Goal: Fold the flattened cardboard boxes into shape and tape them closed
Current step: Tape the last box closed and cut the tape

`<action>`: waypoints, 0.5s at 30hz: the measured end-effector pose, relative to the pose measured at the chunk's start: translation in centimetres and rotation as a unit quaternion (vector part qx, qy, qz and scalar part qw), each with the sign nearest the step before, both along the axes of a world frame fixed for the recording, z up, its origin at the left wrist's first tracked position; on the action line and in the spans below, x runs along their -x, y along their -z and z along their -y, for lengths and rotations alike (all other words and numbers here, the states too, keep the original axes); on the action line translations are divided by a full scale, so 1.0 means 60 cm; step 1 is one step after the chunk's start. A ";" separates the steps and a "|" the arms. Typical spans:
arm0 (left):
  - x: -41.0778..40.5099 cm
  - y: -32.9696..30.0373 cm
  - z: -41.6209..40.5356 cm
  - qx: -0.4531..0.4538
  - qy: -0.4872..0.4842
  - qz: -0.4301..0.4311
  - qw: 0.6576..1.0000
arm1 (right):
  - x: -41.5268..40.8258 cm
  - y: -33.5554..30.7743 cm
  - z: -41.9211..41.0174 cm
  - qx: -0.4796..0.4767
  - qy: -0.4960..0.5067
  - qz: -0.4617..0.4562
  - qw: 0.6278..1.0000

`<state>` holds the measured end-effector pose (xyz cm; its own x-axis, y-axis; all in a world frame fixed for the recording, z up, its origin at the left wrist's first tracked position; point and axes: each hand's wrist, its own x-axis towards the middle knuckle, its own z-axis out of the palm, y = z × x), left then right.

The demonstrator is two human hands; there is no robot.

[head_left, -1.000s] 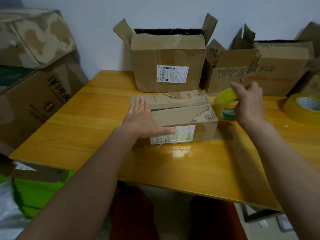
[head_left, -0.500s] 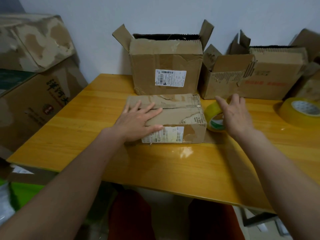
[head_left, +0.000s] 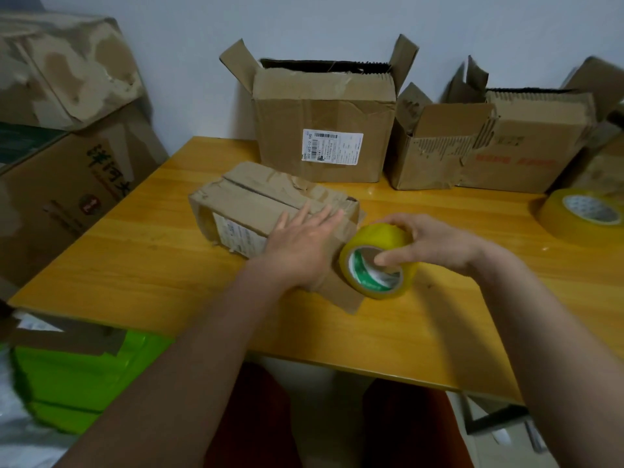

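Observation:
A small brown cardboard box [head_left: 250,201] with a white label lies turned at an angle on the wooden table [head_left: 135,265]. Its top flaps are folded shut, with a seam running along the top. My left hand [head_left: 300,244] rests flat on the box's near right end, fingers spread. My right hand [head_left: 429,244] grips a yellow roll of tape [head_left: 378,265], thumb in its core, right at the box's near right corner. A loose flap of cardboard [head_left: 344,295] sticks out under the roll.
Three open boxes [head_left: 324,130] [head_left: 435,146] [head_left: 533,143] stand along the wall at the back. A second, larger tape roll [head_left: 580,214] lies at the right edge. Big cartons [head_left: 64,184] are stacked on the left; green packaging [head_left: 77,376] sits below the table's edge.
The small box has been rotated so its labelled side faces left. My right hand picked the yellow tape roll up and brought it to the box's near corner. My left hand shifted to the box's right end.

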<state>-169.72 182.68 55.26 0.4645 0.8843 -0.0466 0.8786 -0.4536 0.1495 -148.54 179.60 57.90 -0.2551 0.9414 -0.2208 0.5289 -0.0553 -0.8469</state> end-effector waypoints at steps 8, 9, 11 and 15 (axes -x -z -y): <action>0.088 0.002 -0.001 -0.038 -0.031 0.004 0.999 | 0.025 0.039 -0.022 0.046 0.041 -0.147 0.987; 0.096 0.005 -0.005 -0.054 -0.036 -0.011 0.998 | 0.019 0.051 -0.035 0.007 0.116 -0.083 0.990; 0.106 0.012 -0.012 -0.082 -0.037 -0.038 0.995 | -0.003 0.081 -0.065 -0.058 0.245 0.139 0.958; 0.109 0.017 -0.021 -0.099 -0.032 -0.049 0.993 | -0.034 0.131 -0.081 -0.029 0.261 0.365 0.893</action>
<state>-176.23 183.92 54.22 0.4081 0.9086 0.0887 0.9128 -0.4077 -0.0240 -146.52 184.46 50.05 0.4132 0.9055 -0.0966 0.8564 -0.4225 -0.2968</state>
